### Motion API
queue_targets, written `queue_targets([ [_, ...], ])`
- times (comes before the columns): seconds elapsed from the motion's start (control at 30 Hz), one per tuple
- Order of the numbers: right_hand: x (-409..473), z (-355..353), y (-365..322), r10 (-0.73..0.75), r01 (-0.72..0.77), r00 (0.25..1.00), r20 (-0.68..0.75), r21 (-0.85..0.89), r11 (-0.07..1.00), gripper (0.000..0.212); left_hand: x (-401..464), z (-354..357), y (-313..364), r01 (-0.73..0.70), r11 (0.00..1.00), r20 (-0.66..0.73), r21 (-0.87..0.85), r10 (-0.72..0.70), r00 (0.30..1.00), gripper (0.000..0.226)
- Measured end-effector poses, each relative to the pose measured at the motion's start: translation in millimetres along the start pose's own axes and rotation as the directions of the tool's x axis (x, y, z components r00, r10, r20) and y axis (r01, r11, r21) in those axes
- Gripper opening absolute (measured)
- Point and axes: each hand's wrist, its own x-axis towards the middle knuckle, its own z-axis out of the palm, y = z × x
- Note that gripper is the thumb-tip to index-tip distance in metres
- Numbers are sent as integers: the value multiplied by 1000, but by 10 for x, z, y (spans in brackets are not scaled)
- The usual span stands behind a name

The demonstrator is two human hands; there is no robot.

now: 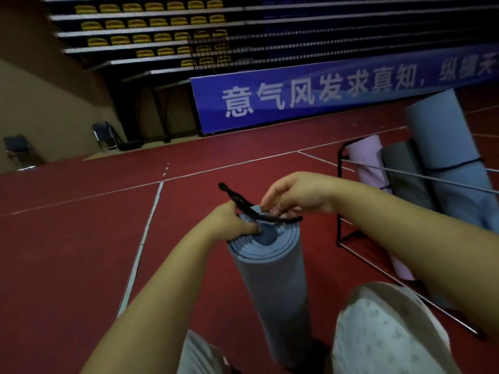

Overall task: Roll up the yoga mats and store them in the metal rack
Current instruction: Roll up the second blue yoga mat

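Note:
A rolled blue-grey yoga mat stands upright between my knees on the red floor. My left hand grips its top rim, with fingers tucked into the roll's centre. My right hand pinches a black strap that lies across the top of the roll. The strap's loose end sticks up to the left. The metal rack stands at the right and holds a pink mat, a dark grey mat and a blue mat.
A blue banner with white characters runs along the far side. Folded bleachers with yellow seats rise behind it. Two folding chairs stand by the left wall. White lines cross the red floor.

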Motion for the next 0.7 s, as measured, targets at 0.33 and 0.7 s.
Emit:
queue_targets([
  [0.33, 132, -4, 200, -148, 107, 989, 24, -808, 579, 74, 30, 123, -49, -16, 970, 78, -243, 36, 996, 86],
  [0.7, 139, 16, 275, -48, 65, 998, 45, -764, 642, 37, -31, 198, -185, -319, 944, -156, -83, 304, 940, 92],
])
